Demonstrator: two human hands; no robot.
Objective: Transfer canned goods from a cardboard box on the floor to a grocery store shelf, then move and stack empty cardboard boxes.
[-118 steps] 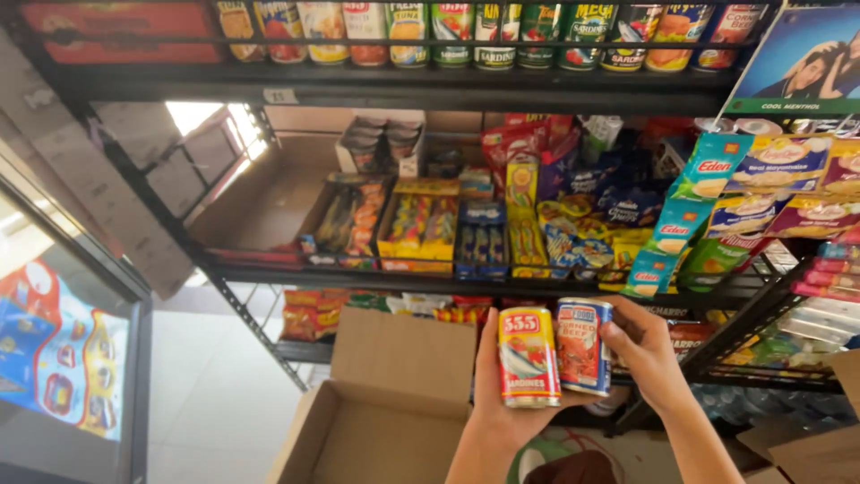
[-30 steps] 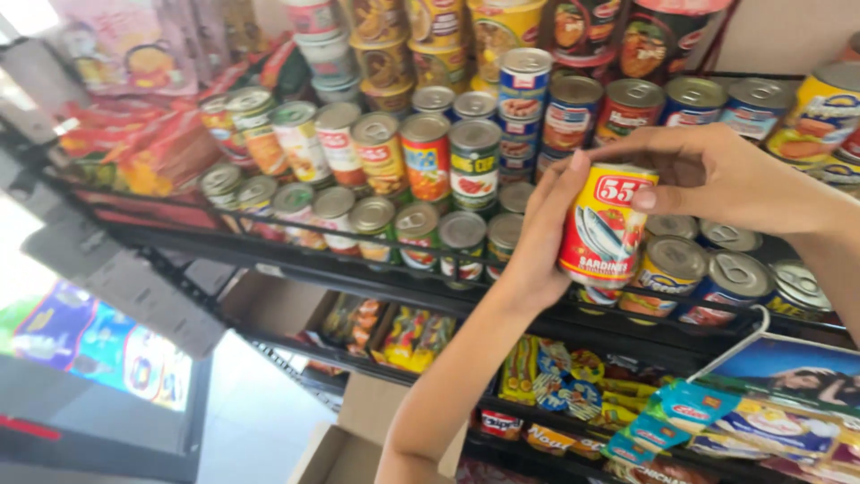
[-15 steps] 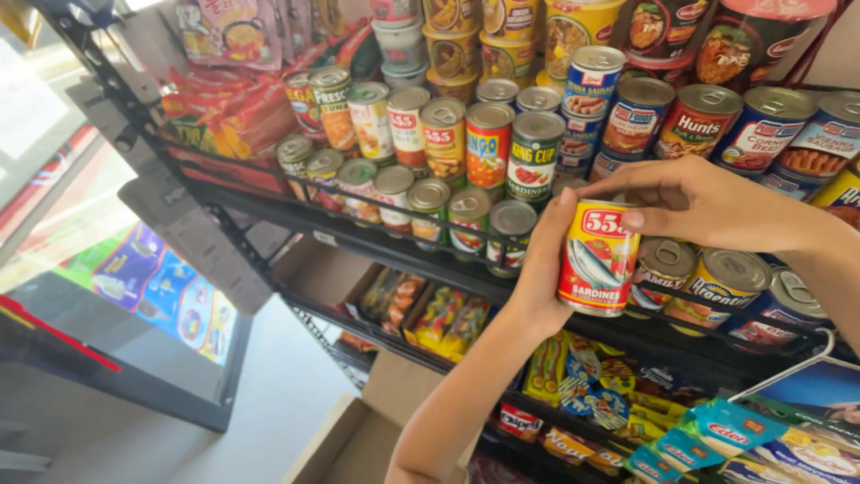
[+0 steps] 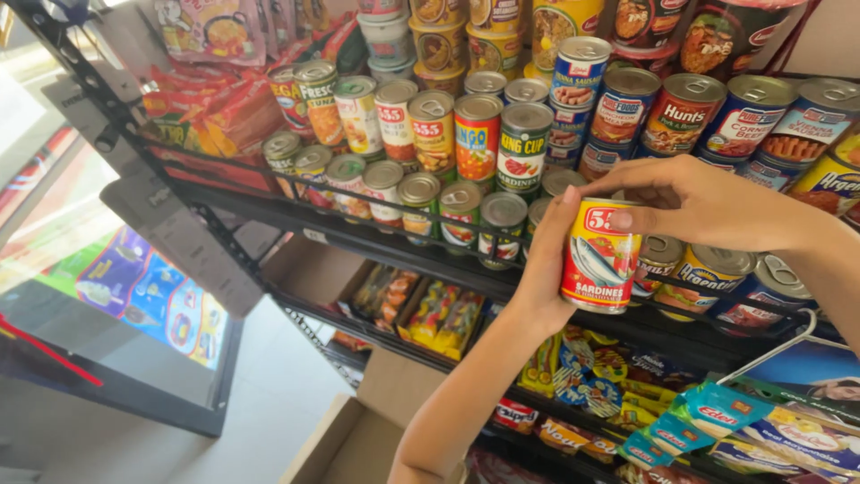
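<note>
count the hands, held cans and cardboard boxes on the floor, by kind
bare hands, left hand and right hand: 2
red and yellow metal sardine can, held by both: 1
open brown cardboard box on the floor: 1
total: 4

1. We see our left hand (image 4: 548, 269) bare, with no glove, ring or watch
2. Our right hand (image 4: 690, 202) is bare too, its fingers (image 4: 640, 218) short-nailed and unpainted
3. No sleeve covers either forearm in view
</note>
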